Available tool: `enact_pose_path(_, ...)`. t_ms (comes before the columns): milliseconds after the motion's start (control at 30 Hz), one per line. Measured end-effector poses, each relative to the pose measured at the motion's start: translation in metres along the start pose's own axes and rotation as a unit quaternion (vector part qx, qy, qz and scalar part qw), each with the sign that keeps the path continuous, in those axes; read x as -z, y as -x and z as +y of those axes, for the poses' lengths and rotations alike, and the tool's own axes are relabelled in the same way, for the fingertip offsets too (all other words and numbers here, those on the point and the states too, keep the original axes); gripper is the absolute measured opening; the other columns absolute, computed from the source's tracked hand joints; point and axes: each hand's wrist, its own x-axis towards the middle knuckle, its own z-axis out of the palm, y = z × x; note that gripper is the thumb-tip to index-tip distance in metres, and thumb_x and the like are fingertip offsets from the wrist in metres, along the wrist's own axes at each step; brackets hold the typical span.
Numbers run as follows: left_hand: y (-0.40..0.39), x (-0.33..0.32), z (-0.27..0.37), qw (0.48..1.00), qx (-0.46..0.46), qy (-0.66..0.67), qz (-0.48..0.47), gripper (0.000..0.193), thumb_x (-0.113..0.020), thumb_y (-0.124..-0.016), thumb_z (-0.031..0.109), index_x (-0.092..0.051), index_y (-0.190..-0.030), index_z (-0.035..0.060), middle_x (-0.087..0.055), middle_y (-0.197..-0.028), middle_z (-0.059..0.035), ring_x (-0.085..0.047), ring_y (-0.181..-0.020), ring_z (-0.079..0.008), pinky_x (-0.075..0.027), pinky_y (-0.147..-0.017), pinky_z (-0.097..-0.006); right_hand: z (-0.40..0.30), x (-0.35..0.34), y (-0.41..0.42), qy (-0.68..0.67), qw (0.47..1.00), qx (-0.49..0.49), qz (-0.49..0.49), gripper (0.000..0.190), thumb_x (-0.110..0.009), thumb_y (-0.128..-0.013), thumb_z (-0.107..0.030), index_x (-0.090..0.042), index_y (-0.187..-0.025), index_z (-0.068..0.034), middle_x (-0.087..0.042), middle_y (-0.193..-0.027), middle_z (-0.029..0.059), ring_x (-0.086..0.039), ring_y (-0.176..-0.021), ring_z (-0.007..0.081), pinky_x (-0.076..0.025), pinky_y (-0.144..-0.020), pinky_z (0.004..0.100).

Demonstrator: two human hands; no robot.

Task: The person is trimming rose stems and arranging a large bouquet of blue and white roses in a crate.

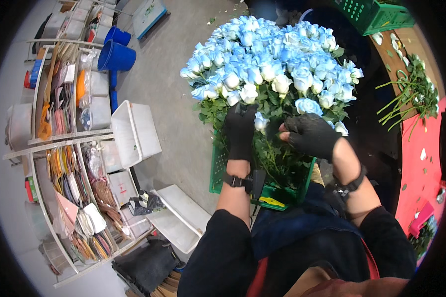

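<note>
A large mass of pale blue and white roses [260,55] stands upright in a green plastic crate [218,167] before me. Leafy stems fill the crate below the blooms. My left hand [241,128], in a black fingerless glove, reaches into the near edge of the flowers; its fingertips are hidden among blooms and leaves. To its right, my right hand [310,133], gloved alike, is curled beside the foliage, thumb and fingertips pointing left. Whether either hand grips a stem cannot be made out. A single rose [261,121] hangs lower, between the two hands.
At right, cut rose stems [412,92] and green-handled scissors [402,78] lie on a table with a red cover [420,148]. Another green crate [375,16] stands beyond. Shelving with wrapping papers [63,163], white bins [135,133] and blue buckets [117,55] is at left.
</note>
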Motion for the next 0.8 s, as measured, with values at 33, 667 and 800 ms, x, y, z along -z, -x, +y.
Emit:
enact_pose_path(33,0.002,0.008,0.001,0.997,0.008,0.072,-0.015,0.021,-0.072,-0.081,0.021,-0.068,-0.086,0.0008,-0.065,-0.071,-0.0036,-0.057,-0.06,-0.0146,-0.042,-0.057,-0.034,0.01,-0.021,-0.014,0.062,0.995,-0.08,0.021,0.031,-0.067,-0.085,-0.033,-0.071,-0.103,-0.008,-0.07,-0.098,0.0188,-0.067,-0.092,0.0361,-0.052,-0.081,0.044)
enact_pose_path(667,-0.006,0.099,-0.046,0.939,0.092,0.33,0.019,0.024,-0.072,-0.086,0.008,-0.063,-0.107,0.0021,-0.064,-0.094,0.0004,-0.056,-0.076,-0.0051,-0.043,-0.065,-0.0213,0.081,-0.142,-0.015,-0.159,0.93,-0.154,0.295,0.018,-0.064,-0.087,-0.017,-0.066,-0.1,-0.004,-0.058,-0.075,-0.0012,-0.053,-0.064,0.0062,-0.044,-0.056,0.0264)
enact_pose_path(800,0.005,0.112,-0.06,0.927,0.162,0.337,-0.035,0.025,-0.069,-0.089,0.005,-0.062,-0.113,0.0,-0.065,-0.098,-0.001,-0.06,-0.086,-0.0067,-0.048,-0.073,-0.0222,0.104,-0.142,-0.016,-0.082,0.891,-0.303,0.329,0.028,-0.066,-0.084,-0.025,-0.067,-0.096,0.0,-0.067,-0.091,0.0245,-0.064,-0.089,0.042,-0.05,-0.076,0.0447)
